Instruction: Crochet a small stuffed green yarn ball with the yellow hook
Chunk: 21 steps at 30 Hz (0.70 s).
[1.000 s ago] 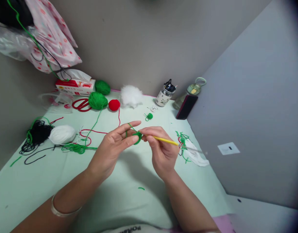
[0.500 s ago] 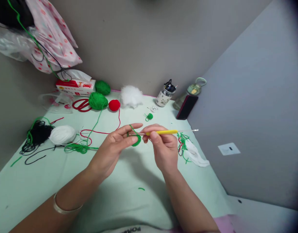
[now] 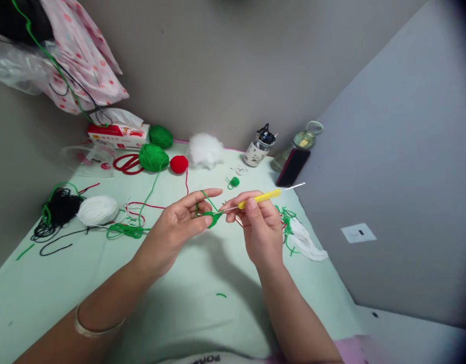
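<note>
Green crochet piece is at the left fingertips, raised over the pale desk, in front of the person. Left hand: narrow grip, thumb pressing the piece, index finger extended with the working strand running from it down to the work. Right hand: grip closed round the yellow-handled crochet hook, held pencil-style, far end tilted up to the right. Near end of the hook meets the piece's upper edge; too small to tell if it sits in a stitch or only in a loop. Thin metal bit below the right fingers, can't identify. To do this stitch well: pinch close to the working edge so the little piece doesn't twist, hold the index finger up for even tension, catch the whole strand rather than split it, roll the hook slightly on the way out so it doesn't snag. Loop should stay loose enough for the shaft. Feed matters too: loose green coils lie near the red strand, may tangle, so ease out slack gently instead of tugging.
</note>
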Each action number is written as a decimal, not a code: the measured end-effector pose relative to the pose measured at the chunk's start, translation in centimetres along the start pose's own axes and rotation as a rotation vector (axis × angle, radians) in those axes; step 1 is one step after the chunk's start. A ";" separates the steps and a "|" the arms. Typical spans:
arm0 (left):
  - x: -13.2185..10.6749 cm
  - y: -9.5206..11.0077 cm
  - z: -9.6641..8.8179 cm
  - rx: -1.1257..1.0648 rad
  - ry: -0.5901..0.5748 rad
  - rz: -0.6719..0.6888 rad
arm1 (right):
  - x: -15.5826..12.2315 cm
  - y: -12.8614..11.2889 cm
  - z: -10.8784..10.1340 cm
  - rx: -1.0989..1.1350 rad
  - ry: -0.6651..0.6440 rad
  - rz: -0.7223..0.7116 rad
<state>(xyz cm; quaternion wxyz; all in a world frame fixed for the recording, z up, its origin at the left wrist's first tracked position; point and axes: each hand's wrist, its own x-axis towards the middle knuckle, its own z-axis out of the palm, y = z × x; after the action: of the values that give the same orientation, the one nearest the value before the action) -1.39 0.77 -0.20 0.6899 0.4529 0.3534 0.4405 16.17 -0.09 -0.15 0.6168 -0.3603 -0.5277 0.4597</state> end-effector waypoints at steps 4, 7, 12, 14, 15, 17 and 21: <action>0.0 -0.5 0.1 0.079 0.052 0.091 | -0.9 -0.2 0.4 -0.292 0.011 -0.199; 0.0 -0.6 0.2 0.114 0.110 0.145 | -1.4 -0.2 0.7 -0.449 -0.023 -0.403; 0.0 -0.5 0.1 0.112 0.088 0.132 | -1.3 -0.5 0.8 -0.338 0.046 -0.312; 0.0 -0.5 0.0 0.121 0.090 0.132 | -1.1 -0.5 0.7 -0.370 0.036 -0.323; 0.0 -0.5 0.1 0.127 0.097 0.136 | -1.1 -0.5 0.7 -0.406 0.018 -0.356; -0.1 -0.5 0.3 0.137 0.128 0.148 | -1.1 -0.3 0.6 -0.505 -0.033 -0.463; -0.4 -0.5 1.2 0.006 0.157 0.120 | -1.5 0.2 0.6 -0.833 -0.099 -0.692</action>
<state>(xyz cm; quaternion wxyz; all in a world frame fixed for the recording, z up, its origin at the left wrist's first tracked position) -0.36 -0.03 -0.19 0.6311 0.4394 0.3798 0.5142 15.54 -1.50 -0.69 0.5116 -0.3574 -0.7814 -0.0017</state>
